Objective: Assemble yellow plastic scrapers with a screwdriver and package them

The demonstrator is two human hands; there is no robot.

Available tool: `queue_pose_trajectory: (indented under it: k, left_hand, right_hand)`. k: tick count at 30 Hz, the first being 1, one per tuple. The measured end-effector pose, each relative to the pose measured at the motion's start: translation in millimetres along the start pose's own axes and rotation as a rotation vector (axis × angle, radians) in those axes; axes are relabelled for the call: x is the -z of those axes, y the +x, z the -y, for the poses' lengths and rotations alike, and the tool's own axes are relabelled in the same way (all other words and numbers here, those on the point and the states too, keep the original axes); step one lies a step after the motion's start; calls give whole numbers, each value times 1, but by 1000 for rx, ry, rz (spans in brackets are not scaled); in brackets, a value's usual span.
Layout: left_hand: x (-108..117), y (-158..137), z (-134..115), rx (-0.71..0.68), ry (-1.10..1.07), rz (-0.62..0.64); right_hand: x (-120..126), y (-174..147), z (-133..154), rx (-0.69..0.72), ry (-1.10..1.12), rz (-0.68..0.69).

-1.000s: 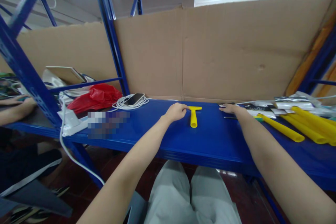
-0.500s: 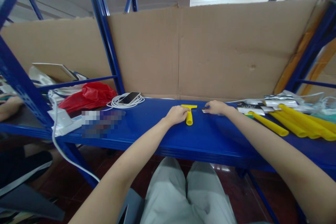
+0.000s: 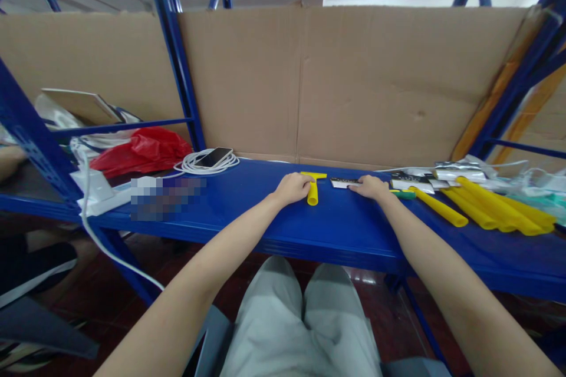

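My left hand (image 3: 293, 188) is closed around a yellow T-shaped scraper (image 3: 313, 193), whose hollow tube handle points toward me and whose flat head lies at the far end. My right hand (image 3: 370, 186) has its fingers on the right end of a small flat black-and-white packet (image 3: 342, 183) lying on the blue shelf (image 3: 283, 230). By the right wrist is a green-and-yellow piece (image 3: 403, 194), partly hidden; a loose yellow tube (image 3: 442, 209) lies beyond it.
Several yellow tubes (image 3: 495, 206) and silvery packets (image 3: 460, 171) pile up at the right. To the left lie a phone (image 3: 214, 157) on a coiled white cable (image 3: 190, 164), a red bag (image 3: 145, 150) and a white power strip (image 3: 106, 203). Cardboard (image 3: 239, 88) stands behind.
My right hand has shifted slightly right, uncovering more of the black-and-white packet. The left hand still grips the yellow scraper. The camera view has moved a little.
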State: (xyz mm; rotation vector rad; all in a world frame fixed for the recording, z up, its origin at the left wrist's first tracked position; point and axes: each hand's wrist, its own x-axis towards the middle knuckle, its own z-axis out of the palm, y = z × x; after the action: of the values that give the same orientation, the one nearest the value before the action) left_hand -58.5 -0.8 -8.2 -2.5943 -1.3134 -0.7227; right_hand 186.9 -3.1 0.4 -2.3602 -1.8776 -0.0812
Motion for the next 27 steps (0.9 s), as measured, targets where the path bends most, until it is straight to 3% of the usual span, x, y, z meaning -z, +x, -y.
queue_pose_trajectory:
  k: [5,11,17,23,27]
  left_hand:
    - [-3,7,1,83,-167,-9]
    - [-13,27,7,457,-411,188]
    - [-14,44,0,501,-292,284]
    - [-29,59,-14,486,-108,226]
    - [-37,64,-15,539,-305,220]
  right_hand:
    - [-3,3,-2,25,53,-48]
    - [-7,12,-5,132,205,-280]
    - [-4,9,-1,93,468,-393]
    - [-5,7,-1,116,592,-378]
    - [-8,14,-1,141,803,-357]
